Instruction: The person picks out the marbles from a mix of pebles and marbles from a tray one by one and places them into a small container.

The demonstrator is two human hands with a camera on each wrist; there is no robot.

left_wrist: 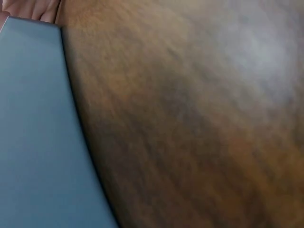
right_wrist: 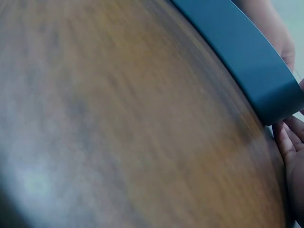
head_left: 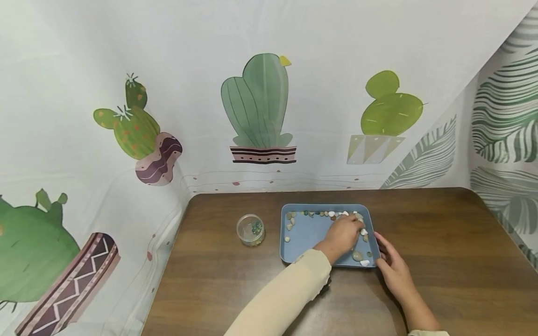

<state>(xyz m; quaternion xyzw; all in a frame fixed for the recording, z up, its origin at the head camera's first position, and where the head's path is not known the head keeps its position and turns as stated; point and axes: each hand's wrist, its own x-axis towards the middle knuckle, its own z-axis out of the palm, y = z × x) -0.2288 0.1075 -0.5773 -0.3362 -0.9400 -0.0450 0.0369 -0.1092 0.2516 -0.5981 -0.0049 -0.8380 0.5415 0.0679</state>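
A blue rectangular tray lies on the table with pebbles along its left, far and right sides. My left hand reaches over the tray, its fingers bent down among the pebbles near the far right corner. Whether a pebble is between those fingertips is hidden. At the tray's near right corner, my right hand holds the edge, thumb near the corner and fingers along the outer right wall. The right wrist view shows the right hand's fingers against the tray's corner. A larger grey-brown pebble and a white pebble lie nearby.
A clear round container with small green pieces stands left of the tray. The wooden table meets a cactus-printed cloth along its far edge.
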